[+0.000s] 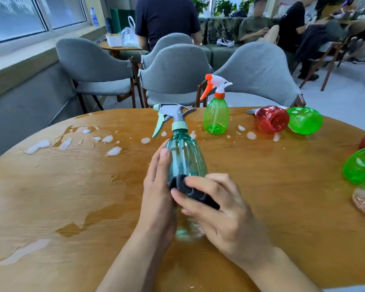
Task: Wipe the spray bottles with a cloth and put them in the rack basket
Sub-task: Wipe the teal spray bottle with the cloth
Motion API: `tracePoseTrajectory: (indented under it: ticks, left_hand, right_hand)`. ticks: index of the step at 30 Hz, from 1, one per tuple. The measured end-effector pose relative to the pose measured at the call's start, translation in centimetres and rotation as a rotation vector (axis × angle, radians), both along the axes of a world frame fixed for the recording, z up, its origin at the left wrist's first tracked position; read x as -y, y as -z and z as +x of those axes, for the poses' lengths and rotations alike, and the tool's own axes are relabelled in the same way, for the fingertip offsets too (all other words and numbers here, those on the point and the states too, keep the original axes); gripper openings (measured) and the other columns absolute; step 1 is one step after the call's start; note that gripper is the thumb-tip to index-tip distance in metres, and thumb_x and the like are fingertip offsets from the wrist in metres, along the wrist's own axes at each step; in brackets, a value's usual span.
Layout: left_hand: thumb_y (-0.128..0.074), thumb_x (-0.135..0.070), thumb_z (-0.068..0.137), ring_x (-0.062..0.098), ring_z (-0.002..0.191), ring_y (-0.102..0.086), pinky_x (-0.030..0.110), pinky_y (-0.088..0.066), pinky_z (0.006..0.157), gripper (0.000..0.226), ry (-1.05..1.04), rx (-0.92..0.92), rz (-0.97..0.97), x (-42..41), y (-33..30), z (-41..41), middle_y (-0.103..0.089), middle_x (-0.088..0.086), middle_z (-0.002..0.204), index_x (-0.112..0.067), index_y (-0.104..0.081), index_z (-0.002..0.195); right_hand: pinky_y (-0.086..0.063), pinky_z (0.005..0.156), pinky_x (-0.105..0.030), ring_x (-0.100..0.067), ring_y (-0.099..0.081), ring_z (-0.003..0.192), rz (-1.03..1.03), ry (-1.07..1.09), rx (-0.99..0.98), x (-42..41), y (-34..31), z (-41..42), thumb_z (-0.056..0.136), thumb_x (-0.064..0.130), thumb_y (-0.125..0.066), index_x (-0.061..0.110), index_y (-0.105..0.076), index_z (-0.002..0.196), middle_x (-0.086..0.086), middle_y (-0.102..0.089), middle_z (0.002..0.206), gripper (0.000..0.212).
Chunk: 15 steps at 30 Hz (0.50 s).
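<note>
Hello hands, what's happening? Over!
Left hand steadies teal bottle. Right hand rubs dark cloth on it. Puddles on table. Basket not in view.

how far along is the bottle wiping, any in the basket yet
Nothing looks finished: no rack basket is in view. In hand: the left hand holds the teal bottle while the right hand rubs it with the dark cloth. Left: the upright green bottle, the lying red bottle, and the others at right.
</note>
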<state>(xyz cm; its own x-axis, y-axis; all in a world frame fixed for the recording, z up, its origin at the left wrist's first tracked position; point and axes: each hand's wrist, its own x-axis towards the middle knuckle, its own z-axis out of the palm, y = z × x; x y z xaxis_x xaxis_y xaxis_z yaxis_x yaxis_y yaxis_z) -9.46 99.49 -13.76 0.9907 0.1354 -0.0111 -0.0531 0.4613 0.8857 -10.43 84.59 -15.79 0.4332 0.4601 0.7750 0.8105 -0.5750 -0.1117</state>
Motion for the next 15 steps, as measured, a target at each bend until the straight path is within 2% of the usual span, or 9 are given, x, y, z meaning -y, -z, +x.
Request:
tracePoseTrajectory:
  ticks: [3, 6, 8, 10, 13, 15]
  left_hand:
    - [-0.051, -0.044, 0.11, 0.032, 0.121, -0.071, 0.049, -0.057, 0.102, 0.039, 0.013, 0.018, 0.028, 0.5, -0.2, -0.2, -0.073, 0.011, 0.133, -0.026, -0.064, 0.142]
    - [-0.05, -0.049, 0.107, 0.023, 0.108, -0.076, 0.035, -0.062, 0.075, 0.039, -0.011, 0.008, 0.043, 0.4, -0.6, 0.0, -0.077, 0.005, 0.125, -0.031, -0.066, 0.137]
    - [-0.049, -0.057, 0.102, 0.021, 0.1, -0.078, 0.031, -0.059, 0.059, 0.046, -0.038, 0.006, 0.022, 0.0, -0.9, 0.0, -0.078, 0.003, 0.123, -0.032, -0.067, 0.136]
    - [-0.048, -0.062, 0.096, 0.02, 0.097, -0.079, 0.031, -0.058, 0.056, 0.054, -0.025, 0.018, -0.006, -0.3, -1.1, -0.2, -0.078, 0.002, 0.123, -0.033, -0.066, 0.138]
    - [-0.048, -0.065, 0.093, 0.021, 0.101, -0.078, 0.032, -0.058, 0.057, 0.06, 0.059, 0.008, -0.007, 0.2, -0.8, -0.4, -0.076, 0.004, 0.129, -0.033, -0.064, 0.143]
    - [-0.046, -0.063, 0.098, 0.023, 0.111, -0.076, 0.038, -0.061, 0.066, 0.056, 0.101, 0.025, 0.026, 0.6, -0.6, -0.3, -0.074, 0.002, 0.133, -0.037, -0.06, 0.145]
  right_hand:
    - [-0.054, 0.095, -0.039, -0.032, -0.059, 0.107, -0.031, 0.012, 0.086, 1.4, 0.8, 0.0, 0.099, -0.003, -0.067, 0.017, -0.073, 0.134, -0.003, -0.056, 0.139, 0.041]
    - [-0.052, 0.099, -0.033, -0.029, -0.058, 0.107, -0.023, 0.118, 0.095, 3.2, 1.4, 0.6, 0.092, -0.01, -0.071, 0.013, -0.076, 0.128, -0.007, -0.06, 0.132, 0.042]
    - [-0.051, 0.098, -0.032, -0.027, -0.059, 0.107, 0.021, 0.262, 0.014, 4.6, 1.6, 1.7, 0.086, -0.012, -0.078, 0.013, -0.08, 0.12, -0.006, -0.066, 0.126, 0.043]
    - [-0.05, 0.098, -0.03, -0.021, -0.062, 0.111, 0.23, 0.32, -0.146, 5.3, 1.1, 2.1, 0.09, -0.001, -0.077, 0.021, -0.08, 0.117, 0.003, -0.068, 0.123, 0.035]
    - [-0.043, 0.1, -0.013, -0.008, -0.063, 0.124, 0.678, 0.16, -0.461, 4.3, -1.1, 1.6, 0.101, 0.019, -0.067, 0.034, -0.075, 0.117, 0.019, -0.068, 0.125, 0.024]
    - [-0.044, 0.103, -0.014, -0.011, -0.062, 0.127, 0.772, 0.039, -0.52, 3.0, -2.1, 1.0, 0.102, 0.028, -0.063, 0.034, -0.072, 0.12, 0.014, -0.069, 0.126, 0.021]
